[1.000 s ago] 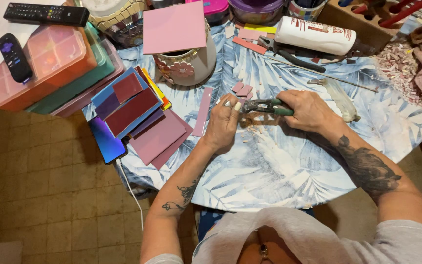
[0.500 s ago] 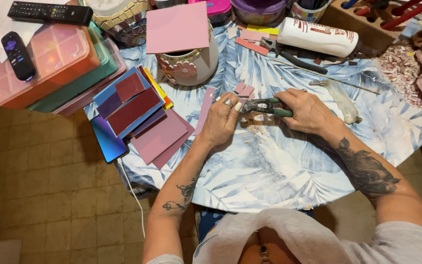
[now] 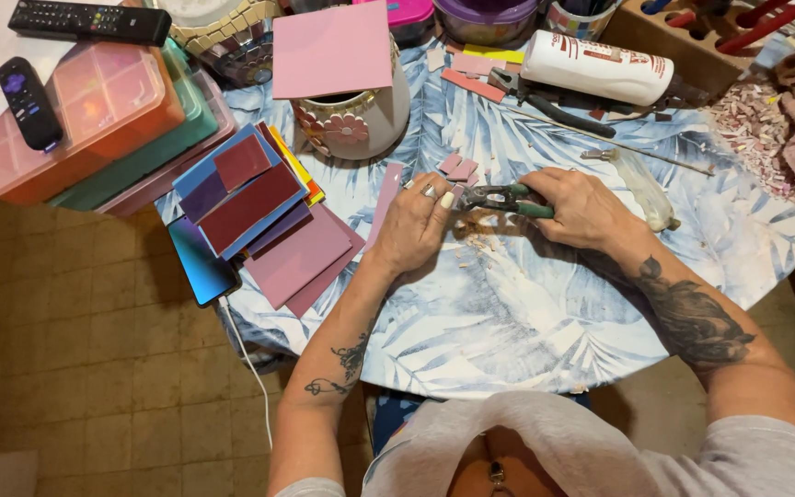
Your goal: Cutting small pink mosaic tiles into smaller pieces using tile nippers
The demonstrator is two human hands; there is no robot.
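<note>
the right hand point(image 3: 581, 207) grips the green-handled nippers point(image 3: 503, 197) near the middle of the round tabletop point(image 3: 526, 322), fingers wrapped shut on the handles. the left hand point(image 3: 416, 221) pinches something at the nipper's tip, too small to make out; a long pink strip point(image 3: 386, 198) lies just beside it. small pink chips point(image 3: 457, 167) sit just beyond the nippers. stacked coloured tiles point(image 3: 259, 207) overhang the tabletop's left edge, close to the left hand. the white glue bottle point(image 3: 600, 66) and pot point(image 3: 361, 120) crowd the far side. toward the near edge the leaf-print surface lies bare.
</note>
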